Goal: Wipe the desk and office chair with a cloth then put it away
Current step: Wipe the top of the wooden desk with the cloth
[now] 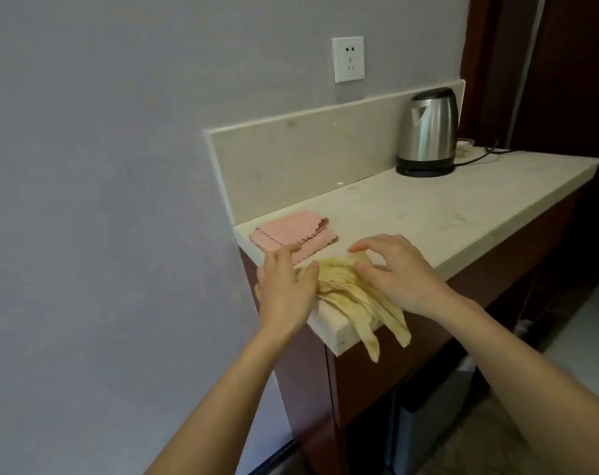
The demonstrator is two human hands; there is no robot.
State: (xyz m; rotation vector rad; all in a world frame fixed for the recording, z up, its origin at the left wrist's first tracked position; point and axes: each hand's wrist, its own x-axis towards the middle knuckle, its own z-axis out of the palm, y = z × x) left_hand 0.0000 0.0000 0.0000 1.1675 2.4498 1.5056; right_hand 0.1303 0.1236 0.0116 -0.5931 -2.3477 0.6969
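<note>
A crumpled yellow cloth point(339, 289) lies at the near left corner of the pale stone counter point(445, 214), with two ends hanging over the front edge. My left hand point(286, 286) lies at the cloth's left side, fingers straight, thumb touching the fabric. My right hand point(394, 269) hovers over the cloth's right part with fingers spread and slightly bent, fingertips at the fabric. Just behind my left hand lies a folded pink cloth point(292, 233) with scalloped edges, flat on the counter.
A steel electric kettle point(428, 132) stands on its base at the back right, its cord trailing right. A low stone backsplash point(308, 159) and a wall socket point(348, 59) are behind. Dark red cabinet fronts run below; a grey bin point(428, 416) stands beneath the counter.
</note>
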